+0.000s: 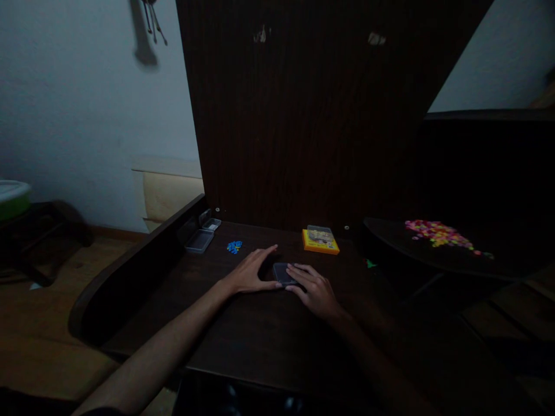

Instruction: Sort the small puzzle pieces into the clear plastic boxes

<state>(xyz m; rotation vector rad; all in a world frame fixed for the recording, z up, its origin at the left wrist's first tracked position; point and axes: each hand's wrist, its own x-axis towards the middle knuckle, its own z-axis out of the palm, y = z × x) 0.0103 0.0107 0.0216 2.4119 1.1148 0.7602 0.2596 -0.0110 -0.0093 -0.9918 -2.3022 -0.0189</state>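
Observation:
A small clear plastic box (281,274) lies on the dark wooden desk between my two hands. My right hand (317,292) has its fingers over the box's right side, with the thumb at the near edge. At the left, my left hand (251,273) is open, its fingers stretched forward and its thumb tip close to the box's near edge. I cannot tell whether that thumb touches it. Just beyond my left hand sits a small pile of blue pieces (234,247) with a little yellow among them.
At the desk's left side stand an open clear case (200,241) and a smaller clear case (212,224). A yellow box (321,245) bears a clear container (319,233) at the back. On the right shelf (390,242) lie many pink and yellow pieces (440,234). A raised side board (139,271) borders the desk's left.

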